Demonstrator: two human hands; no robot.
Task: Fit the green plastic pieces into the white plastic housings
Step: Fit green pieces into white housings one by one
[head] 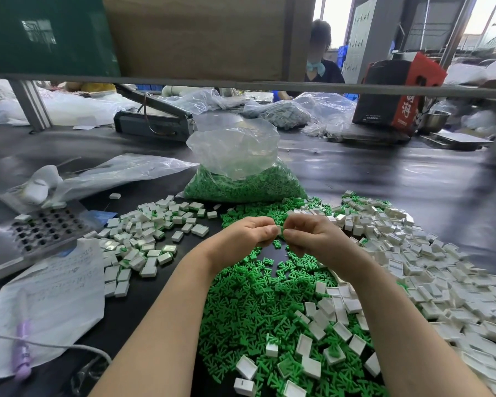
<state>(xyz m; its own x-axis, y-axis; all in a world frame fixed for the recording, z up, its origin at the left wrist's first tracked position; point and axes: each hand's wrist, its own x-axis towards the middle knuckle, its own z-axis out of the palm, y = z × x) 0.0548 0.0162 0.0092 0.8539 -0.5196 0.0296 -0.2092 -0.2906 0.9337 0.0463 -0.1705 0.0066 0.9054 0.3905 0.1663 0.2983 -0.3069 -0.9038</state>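
Grip: left hand (248, 234) and right hand (309, 234) meet fingertip to fingertip, pinching one white housing (278, 231) between them — whether a green piece sits in it cannot be told.
Below the grip: one heap of green pieces (249, 310), too many to count.
Right of the grip: one spread of empty white housings (430, 267), uncountable.
Left of the grip: one pile of fitted housings (143, 239).
Beyond the grip: one plastic bag (241, 167) of green pieces — on the dark table (384, 179).

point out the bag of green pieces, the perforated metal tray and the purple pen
bag of green pieces (245, 186): head view, on its green-filled lower half
perforated metal tray (45, 227): head view, on the holed top face
purple pen (22, 351): head view, on the middle of its barrel
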